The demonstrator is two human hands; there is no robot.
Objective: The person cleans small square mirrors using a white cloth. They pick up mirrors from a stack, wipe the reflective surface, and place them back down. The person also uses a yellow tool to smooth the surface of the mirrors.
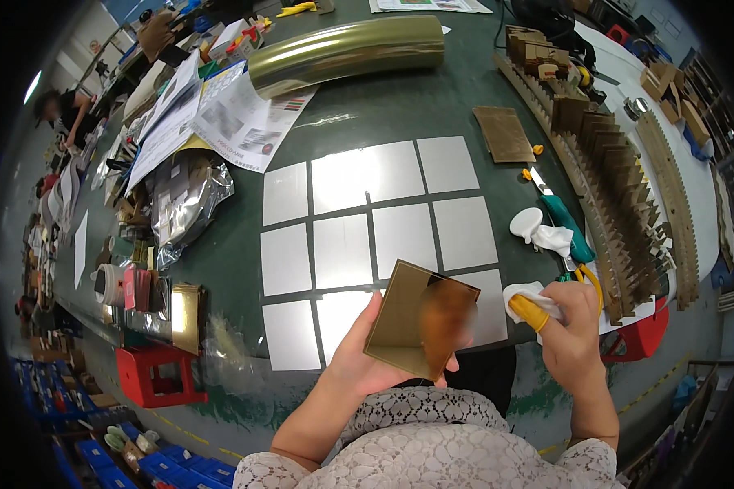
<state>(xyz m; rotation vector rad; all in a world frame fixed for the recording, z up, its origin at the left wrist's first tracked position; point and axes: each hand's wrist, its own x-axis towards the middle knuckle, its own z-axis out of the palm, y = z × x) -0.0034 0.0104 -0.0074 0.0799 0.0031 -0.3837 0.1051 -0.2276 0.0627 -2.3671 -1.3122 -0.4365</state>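
Observation:
My left hand (352, 359) holds a square gold mirror plate (401, 314) by its edges, tilted above the near side of the table; a blurred reflection shows in it. In my right hand (577, 330), to the right of the plate and apart from it, is a bunched white cloth (520, 292). A yellow finger cot (528, 311) covers one finger of that hand. Under and beyond the plate, pale silvery square sheets (342, 248) lie in rows on the green table (367, 110). The gold plate hides part of the nearest row.
A gold film roll (351, 53) lies at the back. Right of the sheets are a green-handled knife (564, 224), a crumpled white cloth (542, 234), a brown square plate (504, 134) and a slotted rack (599, 163) of plates. Papers (240, 122) lie left; a red stool (159, 379) stands below.

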